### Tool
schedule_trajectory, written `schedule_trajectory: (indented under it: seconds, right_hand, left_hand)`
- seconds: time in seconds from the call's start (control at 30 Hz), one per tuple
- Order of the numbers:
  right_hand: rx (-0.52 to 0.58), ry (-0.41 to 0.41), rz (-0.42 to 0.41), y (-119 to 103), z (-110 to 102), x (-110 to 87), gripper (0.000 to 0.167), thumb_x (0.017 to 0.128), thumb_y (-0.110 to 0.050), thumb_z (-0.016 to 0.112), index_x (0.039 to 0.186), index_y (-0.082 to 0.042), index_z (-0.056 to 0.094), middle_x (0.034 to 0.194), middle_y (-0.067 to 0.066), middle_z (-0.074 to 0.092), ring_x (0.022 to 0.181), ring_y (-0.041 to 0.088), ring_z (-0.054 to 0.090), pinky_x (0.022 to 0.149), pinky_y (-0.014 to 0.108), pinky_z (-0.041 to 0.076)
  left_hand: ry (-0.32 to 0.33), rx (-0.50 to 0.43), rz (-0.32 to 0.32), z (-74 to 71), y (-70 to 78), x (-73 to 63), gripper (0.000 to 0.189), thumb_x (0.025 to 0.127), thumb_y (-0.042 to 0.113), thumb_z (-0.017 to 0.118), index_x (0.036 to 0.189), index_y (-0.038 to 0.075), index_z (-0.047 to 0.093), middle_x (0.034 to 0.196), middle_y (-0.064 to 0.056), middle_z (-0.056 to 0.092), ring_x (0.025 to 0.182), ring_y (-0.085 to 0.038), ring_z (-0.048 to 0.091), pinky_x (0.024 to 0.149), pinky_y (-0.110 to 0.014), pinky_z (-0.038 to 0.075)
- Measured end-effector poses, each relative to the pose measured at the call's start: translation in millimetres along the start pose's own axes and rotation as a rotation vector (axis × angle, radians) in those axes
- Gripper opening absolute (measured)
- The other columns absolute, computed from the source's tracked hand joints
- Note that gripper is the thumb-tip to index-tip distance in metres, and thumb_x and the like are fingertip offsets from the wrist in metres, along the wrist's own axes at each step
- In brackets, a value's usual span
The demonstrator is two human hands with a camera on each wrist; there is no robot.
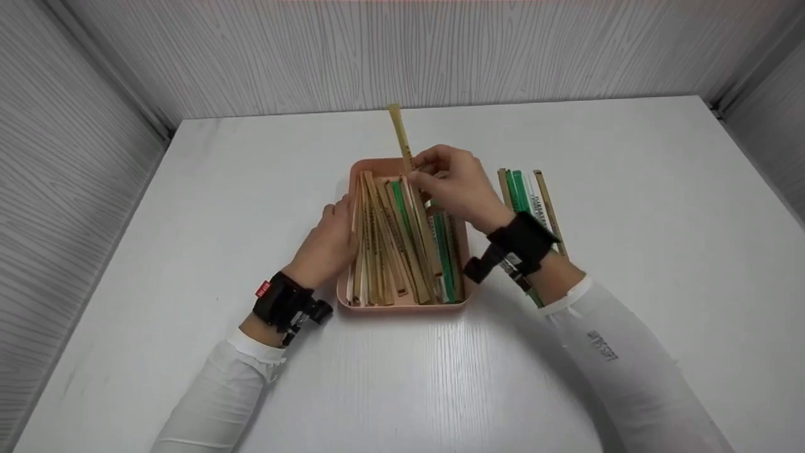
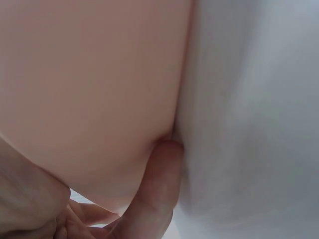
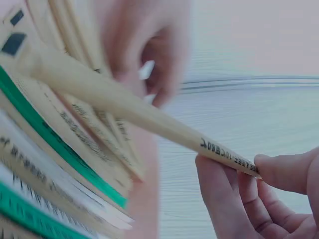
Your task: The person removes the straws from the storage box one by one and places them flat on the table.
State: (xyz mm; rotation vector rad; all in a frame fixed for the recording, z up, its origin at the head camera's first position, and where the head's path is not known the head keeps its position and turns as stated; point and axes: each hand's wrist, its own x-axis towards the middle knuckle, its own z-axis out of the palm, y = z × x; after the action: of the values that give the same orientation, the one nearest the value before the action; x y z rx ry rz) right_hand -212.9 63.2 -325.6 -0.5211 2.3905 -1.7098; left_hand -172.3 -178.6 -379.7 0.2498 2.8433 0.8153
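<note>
Three wood-grained walls (image 1: 377,56) bound the white table (image 1: 402,390) at 9, 12 and 3 o'clock. Wide tabletop separates the pink tray (image 1: 402,309) from both side edges; loose packets (image 1: 519,189) lie at its 3 o'clock. The left hand (image 1: 324,248) grips the tray's 9 o'clock side; the right hand (image 1: 459,185) pinches one slim tan packet (image 1: 399,129) over it. Only the left wrist view shows a fingertip (image 2: 164,154) at the tray's base; the right wrist view enlarges dark printing (image 3: 219,153).

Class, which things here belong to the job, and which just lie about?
In the job:
brown packet, pinched by right hand;
pink tray, held by left hand;
packets inside.

Lying about:
loose packets on the table beside it, perhaps related.
</note>
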Motion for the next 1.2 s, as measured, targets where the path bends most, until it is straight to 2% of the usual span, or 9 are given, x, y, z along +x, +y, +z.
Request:
schedule_trajectory:
  seconds: [0.1, 0.3, 0.43, 0.63, 0.9, 1.03, 1.2]
  right_hand:
    - [0.039, 0.061, -0.031, 0.4, -25.9, -14.6, 0.028, 0.104, -0.017, 0.064, 0.129, -0.002, 0.064, 0.108, 0.011, 0.065, 0.089, 0.027, 0.069, 0.071, 0.034, 0.061]
    - [0.012, 0.199, -0.076, 12.2, -81.6, -39.8, 0.026, 0.102, -0.018, 0.068, 0.122, -0.001, 0.069, 0.099, 0.010, 0.066, 0.082, 0.021, 0.072, 0.067, 0.032, 0.062]
    - [-0.002, 0.249, -0.025, 28.9, -113.9, -52.8, 0.027, 0.101, -0.020, 0.069, 0.120, -0.001, 0.070, 0.098, 0.009, 0.068, 0.082, 0.018, 0.072, 0.066, 0.030, 0.062]
    - [-0.046, 0.272, 0.112, 53.9, -152.3, -69.5, 0.034, 0.101, -0.024, 0.069, 0.126, 0.000, 0.066, 0.103, 0.006, 0.065, 0.086, 0.015, 0.071, 0.068, 0.030, 0.062]
    - [-0.167, 0.165, 0.296, 86.0, -178.1, -78.6, 0.045, 0.104, -0.028, 0.064, 0.133, 0.006, 0.059, 0.105, 0.002, 0.067, 0.084, 0.011, 0.071, 0.073, 0.030, 0.062]
    - [-0.210, 0.138, 0.355, 100.5, -180.6, -77.3, 0.047, 0.104, -0.027, 0.062, 0.134, 0.008, 0.059, 0.109, 0.010, 0.068, 0.082, 0.011, 0.071, 0.073, 0.031, 0.062]
    - [-0.258, 0.118, 0.391, 109.1, -175.7, -72.6, 0.047, 0.103, -0.026, 0.063, 0.135, 0.009, 0.060, 0.109, 0.015, 0.069, 0.078, 0.011, 0.071, 0.070, 0.031, 0.062]
  left_hand:
    - [-0.004, -0.009, -0.001, 1.4, -0.3, -0.7, 0.066, 0.105, 0.005, 0.040, 0.162, -0.011, 0.010, 0.147, -0.038, 0.037, 0.119, -0.047, 0.056, 0.101, -0.055, 0.050]
    - [0.000, -0.013, -0.001, 0.2, -0.6, -0.8, 0.067, 0.105, 0.005, 0.041, 0.161, -0.012, 0.010, 0.148, -0.038, 0.035, 0.118, -0.047, 0.056, 0.102, -0.056, 0.049]
    - [0.004, -0.010, -0.006, 0.0, -1.4, -0.7, 0.068, 0.105, 0.006, 0.041, 0.162, -0.010, 0.010, 0.148, -0.038, 0.035, 0.116, -0.047, 0.057, 0.101, -0.056, 0.049]
    - [0.004, 0.007, -0.006, 1.1, -2.4, -0.4, 0.067, 0.105, 0.006, 0.040, 0.162, -0.011, 0.010, 0.148, -0.037, 0.036, 0.116, -0.045, 0.057, 0.099, -0.055, 0.050]
    - [0.016, -0.001, -0.011, 3.0, -3.7, 1.0, 0.066, 0.105, 0.006, 0.040, 0.162, -0.010, 0.011, 0.147, -0.037, 0.037, 0.118, -0.045, 0.056, 0.100, -0.056, 0.049]
    - [0.009, -0.007, -0.013, 2.8, -3.2, 0.2, 0.067, 0.104, 0.006, 0.040, 0.162, -0.010, 0.010, 0.147, -0.036, 0.037, 0.117, -0.046, 0.056, 0.101, -0.056, 0.049]
    - [0.007, -0.008, -0.008, 1.3, -2.1, 0.5, 0.069, 0.103, 0.005, 0.042, 0.162, -0.010, 0.010, 0.147, -0.036, 0.037, 0.116, -0.046, 0.056, 0.101, -0.055, 0.050]
